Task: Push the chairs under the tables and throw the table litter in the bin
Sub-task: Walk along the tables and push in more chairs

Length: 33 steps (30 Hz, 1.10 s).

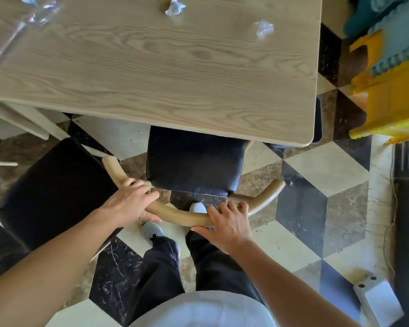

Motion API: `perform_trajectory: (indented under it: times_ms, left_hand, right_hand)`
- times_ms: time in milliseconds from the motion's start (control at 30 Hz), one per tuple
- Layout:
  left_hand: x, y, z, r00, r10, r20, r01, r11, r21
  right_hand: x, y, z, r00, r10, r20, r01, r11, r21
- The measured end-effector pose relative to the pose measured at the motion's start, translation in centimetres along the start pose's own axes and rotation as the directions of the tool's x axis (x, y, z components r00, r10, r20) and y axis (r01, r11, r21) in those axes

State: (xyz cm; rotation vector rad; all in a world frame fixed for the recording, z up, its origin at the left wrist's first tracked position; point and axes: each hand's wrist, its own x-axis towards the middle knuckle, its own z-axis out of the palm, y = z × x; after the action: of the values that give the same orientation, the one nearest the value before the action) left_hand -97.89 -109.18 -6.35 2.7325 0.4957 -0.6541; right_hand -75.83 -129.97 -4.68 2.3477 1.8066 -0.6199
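The chair (194,161) stands at centre frame, the front of its seat just under the bench (151,74) edge and most of it still out. The left hand (130,201) grips the curved rail (180,215), fingers wrapped over it and thumb beneath. The right hand (224,223) holds the same rail further right, fingers curled over the top.

To do it well, I would push evenly with both hands, straight towards the bench, so the chair does not swing into the second chair (52,192) close at lower left. Keep the feet back from the legs.

Count: two chairs plainly in view; a dark shape under the bench's right end may be a third. Litter: two crumpled wads (175,7) at the top, a heap of clear wrappers (43,10) at upper left, number unclear. I make out no bin.
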Motion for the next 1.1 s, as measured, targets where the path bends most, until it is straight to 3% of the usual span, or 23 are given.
perform_trajectory:
  times_ms: [233, 667, 833, 967, 1100]
  left_hand:
    - [1.1, -1.2, -0.3, 0.999, 0.023, -0.043, -0.022, 1.0, 0.015]
    - [3.1, 0.2, -0.6, 0.955, 0.055, -0.291, -0.037, 0.997, 0.068]
    - [3.1, 0.2, -0.4, 0.955, 0.053, -0.292, -0.034, 0.997, 0.069]
    - [3.1, 0.3, -0.4, 0.954, 0.048, -0.297, -0.03, 0.998, 0.062]
    - [3.2, 0.3, -0.4, 0.957, 0.033, -0.289, -0.017, 0.998, 0.06]
  right_hand:
    - [1.7, 0.7, -0.9, 0.999, -0.011, 0.048, 0.012, 0.999, -0.041]
    - [3.5, 4.5, -1.3, 0.991, -0.104, -0.08, 0.097, 0.992, -0.081]
    - [4.1, 5.3, -1.2, 0.986, -0.143, -0.085, 0.137, 0.988, -0.07]
    - [5.7, 6.2, -1.4, 0.962, -0.271, -0.034, 0.267, 0.96, -0.086]
    - [6.0, 6.6, -0.9, 0.948, -0.305, -0.093, 0.3, 0.952, -0.059]
